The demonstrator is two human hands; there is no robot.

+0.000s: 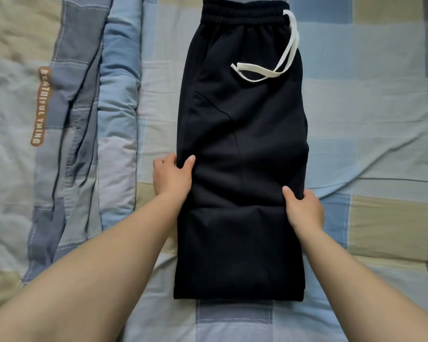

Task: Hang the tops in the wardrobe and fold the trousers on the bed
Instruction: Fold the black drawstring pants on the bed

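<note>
Two hands pinch the black trousers [242, 144] at their side edges on the bed [368, 119]: your left hand [171, 177] grips the left edge, thumb on top, and your right hand [304, 208] grips the right edge, slightly nearer you. Each hand's other fingers are hidden under the cloth. Beyond your fingers lie the waistband and white drawstring [277, 60]; nearer you, the legs lie doubled flat. Expect soft, thick, limp fabric, light to lift yet prone to sagging, so keeping hold at both edges should carry the fold evenly.
</note>
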